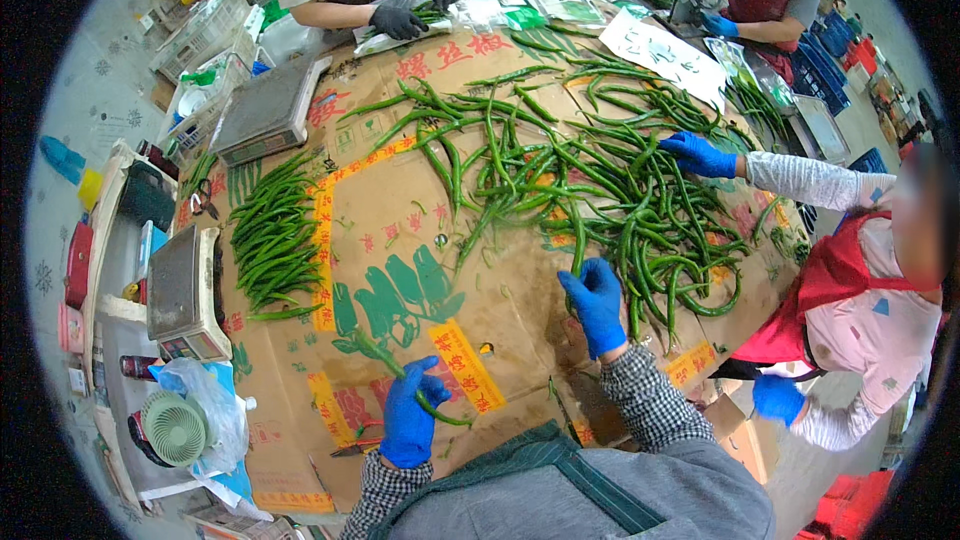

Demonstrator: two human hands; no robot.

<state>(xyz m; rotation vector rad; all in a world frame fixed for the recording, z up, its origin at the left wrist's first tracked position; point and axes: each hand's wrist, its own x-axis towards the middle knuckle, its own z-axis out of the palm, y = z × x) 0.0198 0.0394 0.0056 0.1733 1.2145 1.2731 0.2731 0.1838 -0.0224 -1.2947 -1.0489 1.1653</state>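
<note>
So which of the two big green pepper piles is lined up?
The left pile of slender green peppers: its peppers lie roughly parallel, while the broad green pepper heap to its right lies tangled.

left hand (408,420): one pepper (380,352); left side: two scales (265,112), one fan (175,428)

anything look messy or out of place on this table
The loose green chili peppers on the right lie tangled, unlike the neat row of green chili peppers on the left. The cardboard has a dark patch below the right hand, perhaps damp or shadow.
</note>
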